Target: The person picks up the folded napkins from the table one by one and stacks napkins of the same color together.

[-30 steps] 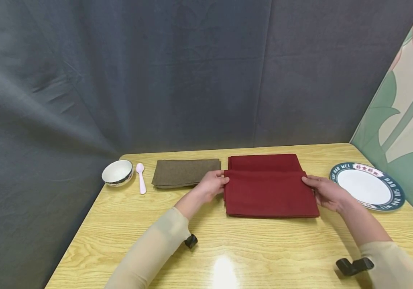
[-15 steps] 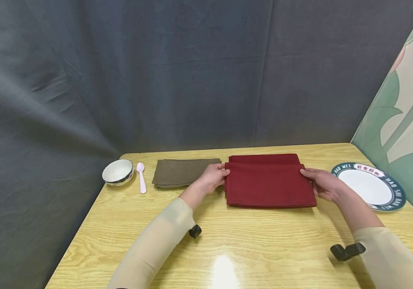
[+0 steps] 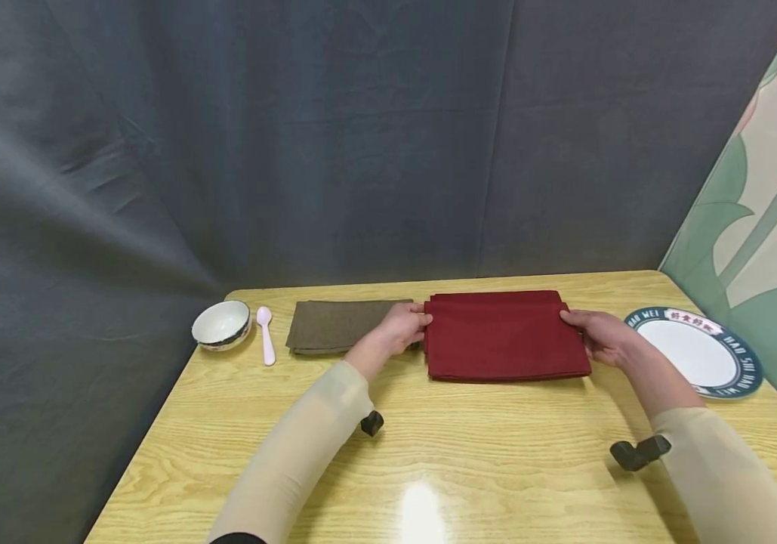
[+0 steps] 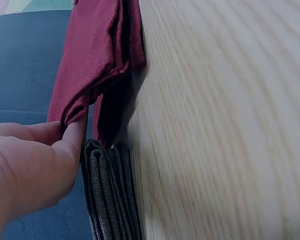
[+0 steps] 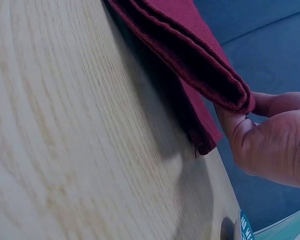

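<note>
A folded dark red cloth (image 3: 505,340) spans between my two hands in the head view. My left hand (image 3: 402,328) pinches its far left corner, and my right hand (image 3: 604,337) pinches the far right corner. Beneath it lies another dark red folded layer (image 3: 497,296), showing as a strip along the back. The left wrist view has the thumb and fingers (image 4: 75,136) gripping the cloth's folded edge above the table. From the right wrist, the held fold (image 5: 240,97) hangs over the lower red layer (image 5: 202,137), with a gap between them.
A folded brown cloth (image 3: 340,325) lies just left of the red one, partly behind my left hand. Further left are a pink spoon (image 3: 266,336) and a white bowl (image 3: 221,323). A blue-rimmed plate (image 3: 747,363) sits at the right; a dark curtain (image 3: 361,151) hangs behind the table.
Both hands have carried the upper red cloth away from me, toward the back of the table. It now covers most of the lower red layer. The bowl, spoon and plate stay put.
</note>
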A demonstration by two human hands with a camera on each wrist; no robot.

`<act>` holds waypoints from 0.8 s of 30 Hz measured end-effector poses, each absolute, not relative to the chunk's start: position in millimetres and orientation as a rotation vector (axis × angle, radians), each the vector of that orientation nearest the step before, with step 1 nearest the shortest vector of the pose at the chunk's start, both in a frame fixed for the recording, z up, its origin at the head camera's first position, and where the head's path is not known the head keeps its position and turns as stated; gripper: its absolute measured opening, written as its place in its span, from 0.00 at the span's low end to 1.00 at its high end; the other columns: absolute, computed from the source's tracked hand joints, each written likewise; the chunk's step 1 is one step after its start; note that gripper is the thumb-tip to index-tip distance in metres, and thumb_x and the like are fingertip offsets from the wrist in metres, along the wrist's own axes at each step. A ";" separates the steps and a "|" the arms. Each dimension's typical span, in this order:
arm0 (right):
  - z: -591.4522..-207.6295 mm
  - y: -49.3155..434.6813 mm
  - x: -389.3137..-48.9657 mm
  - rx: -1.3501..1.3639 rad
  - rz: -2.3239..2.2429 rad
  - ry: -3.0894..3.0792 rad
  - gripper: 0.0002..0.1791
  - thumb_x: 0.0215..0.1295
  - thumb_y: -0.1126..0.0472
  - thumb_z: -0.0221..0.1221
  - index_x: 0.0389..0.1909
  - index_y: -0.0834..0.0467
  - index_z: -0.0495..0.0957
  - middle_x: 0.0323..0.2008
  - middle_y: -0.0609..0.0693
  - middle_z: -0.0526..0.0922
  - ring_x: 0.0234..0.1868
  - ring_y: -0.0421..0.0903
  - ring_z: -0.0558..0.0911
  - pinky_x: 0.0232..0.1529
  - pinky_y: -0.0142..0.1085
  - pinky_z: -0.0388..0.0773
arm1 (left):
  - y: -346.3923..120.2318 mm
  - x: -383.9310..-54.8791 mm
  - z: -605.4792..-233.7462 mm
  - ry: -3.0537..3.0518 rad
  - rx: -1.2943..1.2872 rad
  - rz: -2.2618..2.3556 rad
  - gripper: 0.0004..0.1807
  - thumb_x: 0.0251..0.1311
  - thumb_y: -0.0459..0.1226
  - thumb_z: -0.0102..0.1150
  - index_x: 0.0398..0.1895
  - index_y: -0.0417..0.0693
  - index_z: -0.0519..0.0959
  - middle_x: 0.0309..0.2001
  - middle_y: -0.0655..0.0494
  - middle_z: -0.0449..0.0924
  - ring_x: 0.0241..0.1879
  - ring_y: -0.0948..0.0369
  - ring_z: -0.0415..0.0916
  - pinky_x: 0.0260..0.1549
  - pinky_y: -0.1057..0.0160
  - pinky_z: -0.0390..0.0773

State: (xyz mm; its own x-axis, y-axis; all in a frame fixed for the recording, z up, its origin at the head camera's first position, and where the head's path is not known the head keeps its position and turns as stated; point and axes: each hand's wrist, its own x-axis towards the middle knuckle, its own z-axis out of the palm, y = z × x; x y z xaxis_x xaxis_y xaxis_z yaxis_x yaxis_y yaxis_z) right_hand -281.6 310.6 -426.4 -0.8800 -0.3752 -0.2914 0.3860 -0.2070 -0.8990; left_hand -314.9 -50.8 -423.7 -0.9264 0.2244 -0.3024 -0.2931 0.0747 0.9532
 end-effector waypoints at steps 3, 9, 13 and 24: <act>-428.1 311.7 -284.2 0.022 -2.130 1.570 0.17 0.84 0.61 0.40 0.42 0.57 0.79 0.37 0.50 0.85 0.39 0.45 0.87 0.42 0.41 0.86 | -49.1 -319.2 -425.4 1.986 -0.068 1.912 0.26 0.73 0.27 0.51 0.72 0.32 0.65 0.64 0.39 0.72 0.64 0.47 0.71 0.62 0.53 0.73; -429.2 312.9 -290.1 0.069 -2.122 1.624 0.16 0.83 0.60 0.42 0.39 0.57 0.79 0.35 0.49 0.85 0.36 0.43 0.87 0.40 0.39 0.86 | -45.0 -325.0 -427.5 1.985 -0.067 1.929 0.25 0.73 0.26 0.51 0.72 0.32 0.65 0.63 0.39 0.72 0.65 0.47 0.71 0.62 0.53 0.73; -430.4 314.1 -294.7 0.081 -2.101 1.667 0.16 0.83 0.59 0.43 0.39 0.56 0.78 0.35 0.48 0.84 0.36 0.42 0.86 0.40 0.38 0.85 | -42.2 -327.6 -429.2 1.985 -0.074 1.937 0.25 0.74 0.27 0.51 0.72 0.32 0.66 0.62 0.40 0.74 0.63 0.47 0.73 0.61 0.55 0.75; -423.5 315.4 -302.1 0.151 -2.092 1.702 0.15 0.82 0.59 0.45 0.37 0.55 0.78 0.33 0.47 0.84 0.35 0.41 0.86 0.41 0.38 0.85 | -32.5 -333.6 -427.0 2.036 -0.116 1.907 0.28 0.74 0.29 0.53 0.75 0.37 0.64 0.70 0.41 0.67 0.66 0.45 0.70 0.69 0.49 0.63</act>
